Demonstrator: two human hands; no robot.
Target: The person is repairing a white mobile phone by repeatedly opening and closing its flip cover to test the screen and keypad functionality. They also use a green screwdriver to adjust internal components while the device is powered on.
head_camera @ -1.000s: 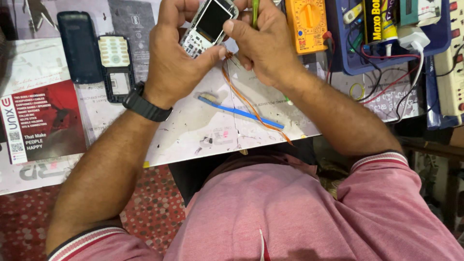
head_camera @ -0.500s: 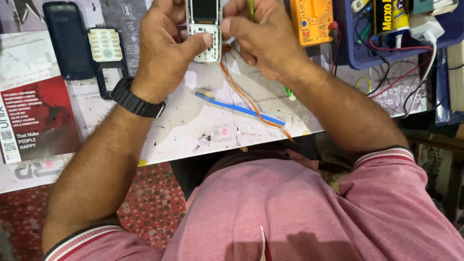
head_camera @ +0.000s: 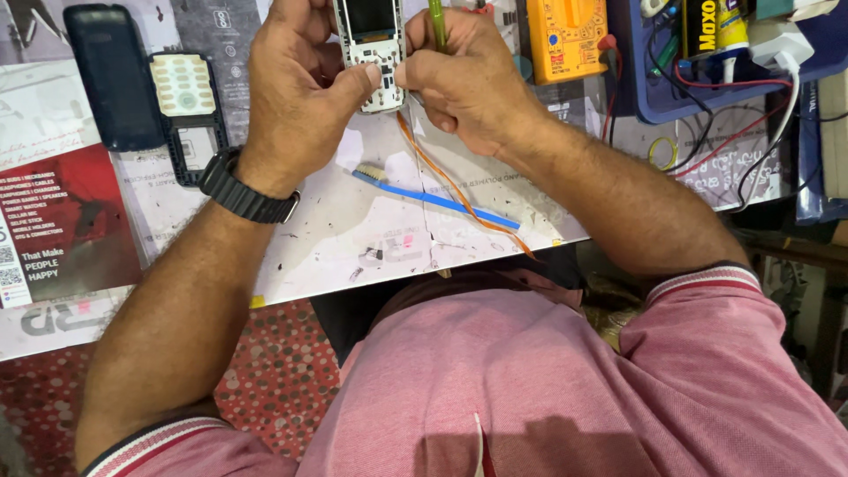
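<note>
My left hand (head_camera: 296,88) grips a small opened mobile phone (head_camera: 371,53), white framed with its screen and bare keypad board showing, held upright over the worktable. My right hand (head_camera: 468,84) pinches the phone's lower right edge and holds a thin green tool (head_camera: 436,22) upright against it. A thin orange strip (head_camera: 459,190) hangs from under the phone down across the table. A blue toothbrush (head_camera: 433,199) lies just below the hands. I wear a black watch (head_camera: 243,190) on the left wrist.
A dark phone back cover (head_camera: 110,75) and a keypad frame (head_camera: 185,110) lie at the left. A yellow multimeter (head_camera: 565,40) sits right of my hands. A blue tray (head_camera: 671,97) with wires and a glue tube stands further right. Printed paper sheets (head_camera: 62,212) cover the table.
The phone has been turned from tilted to upright and raised toward the top of the view. Both hands moved with it, thumbs now meeting at its lower edge.
</note>
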